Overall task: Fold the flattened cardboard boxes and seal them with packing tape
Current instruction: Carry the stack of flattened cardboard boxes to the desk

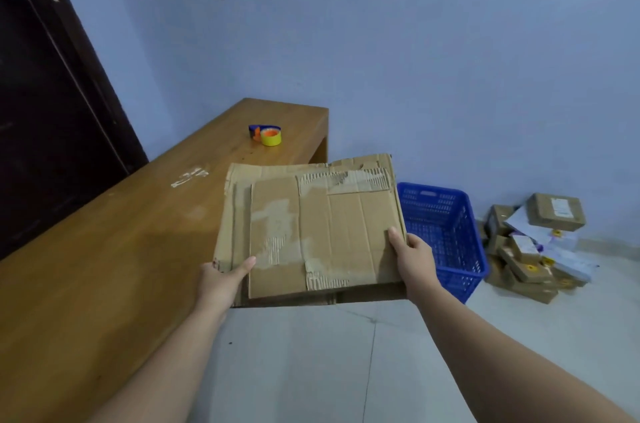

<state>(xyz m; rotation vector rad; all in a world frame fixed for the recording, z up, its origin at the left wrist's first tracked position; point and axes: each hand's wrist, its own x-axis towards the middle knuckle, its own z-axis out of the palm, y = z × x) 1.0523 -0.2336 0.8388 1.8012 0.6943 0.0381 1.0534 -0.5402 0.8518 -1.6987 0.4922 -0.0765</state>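
Here flattened cardboard box (311,228) held above floor; left hand (221,280), right hand (414,259) fingers pinching opposite edges.

Flattened cardboard box (311,228) is mid-brown w/ pale whitish torn patches & ribbed corrugation stripes showing thru. Tape roll (270,138) is yellow w/ orange core, its dispenser (254,130) dark blue; basket (446,232) is bright blue w/ fine grid lattice. Table (104,266) is honey-brown wood w/ white smear, wall (415,76) pale blue-lilac, door (41,110) v. dark brown, floor (346,370) off-white, parcels (526,266) tan w/ yellow stickers.
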